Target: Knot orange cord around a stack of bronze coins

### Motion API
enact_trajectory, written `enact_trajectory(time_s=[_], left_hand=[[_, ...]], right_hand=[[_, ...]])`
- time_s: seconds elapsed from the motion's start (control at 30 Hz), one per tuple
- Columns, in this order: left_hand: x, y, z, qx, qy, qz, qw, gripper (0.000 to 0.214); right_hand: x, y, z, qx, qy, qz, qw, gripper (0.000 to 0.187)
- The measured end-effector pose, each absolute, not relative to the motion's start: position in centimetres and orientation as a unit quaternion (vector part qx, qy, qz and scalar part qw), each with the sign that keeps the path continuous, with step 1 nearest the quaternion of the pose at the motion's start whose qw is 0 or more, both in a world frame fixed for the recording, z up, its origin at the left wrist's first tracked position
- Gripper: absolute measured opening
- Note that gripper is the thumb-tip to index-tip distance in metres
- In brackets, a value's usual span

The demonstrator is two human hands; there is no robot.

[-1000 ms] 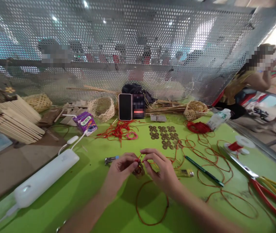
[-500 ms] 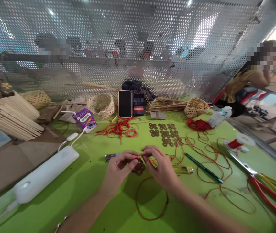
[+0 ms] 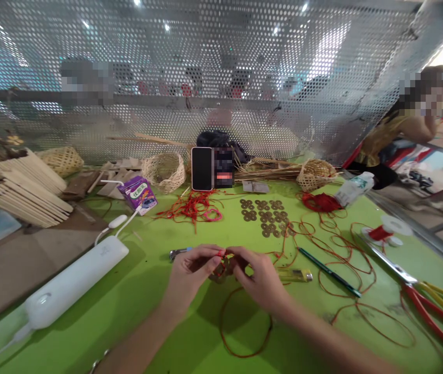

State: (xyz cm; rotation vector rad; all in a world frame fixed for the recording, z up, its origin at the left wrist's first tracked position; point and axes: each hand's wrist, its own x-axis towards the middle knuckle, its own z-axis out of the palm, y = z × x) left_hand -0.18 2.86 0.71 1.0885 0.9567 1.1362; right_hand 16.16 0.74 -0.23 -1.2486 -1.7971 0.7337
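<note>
My left hand (image 3: 192,270) pinches a red cord (image 3: 221,253) between thumb and fingers at the middle of the green table. Bronze-coloured coins (image 3: 218,277) with red cord through them hang just below the fingertips, partly hidden by both hands. My right hand (image 3: 258,275) is closed on the same cord from the other side, its fingertips close to the left ones. A loop of red cord (image 3: 244,356) lies on the table under the hands. Beside my right hand is a yellow lighter (image 3: 293,275); a second lighter (image 3: 178,253) shows behind my left fingers.
Several coins (image 3: 266,215) lie grouped ahead. To the right are a green pen (image 3: 329,272), loose cords, scissors (image 3: 410,280), a spool (image 3: 380,232) and a plastic bottle (image 3: 356,188). A white power bank-like case (image 3: 77,280) and purple drink carton (image 3: 139,195) are left.
My right fingers have lowered and come closer to the left fingertips and coins. My left hand keeps its pinch. The view has shifted slightly.
</note>
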Motion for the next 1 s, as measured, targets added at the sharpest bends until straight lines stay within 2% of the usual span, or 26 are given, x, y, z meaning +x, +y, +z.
enact_trajectory(time_s=[0.17,0.27,0.5,0.77,0.87,1.0], left_hand=[[-0.2,2.9,0.6,0.476,0.41,0.498,0.598,0.009],[-0.1,3.0,0.7,0.465,0.434,0.499,0.589,0.012],[0.0,3.1,0.5,0.454,0.461,0.488,0.585,0.019],[0.1,3.2,0.3,0.438,0.458,0.48,0.607,0.016],[0.1,3.2,0.5,0.439,0.456,0.476,0.61,0.015],[0.1,3.1,0.7,0.438,0.446,0.473,0.621,0.016]], right_hand=[[16.1,0.9,-0.3,-0.477,-0.721,0.343,0.367,0.018],[16.2,1.1,0.0,-0.479,-0.715,0.342,0.378,0.016],[16.8,0.8,0.6,-0.477,-0.744,0.208,0.419,0.016],[16.6,0.5,0.4,-0.428,-0.849,-0.061,0.303,0.022],[16.7,0.4,0.7,-0.427,-0.841,-0.095,0.317,0.019],[16.9,0.3,0.7,-0.408,-0.844,-0.077,0.341,0.016]])
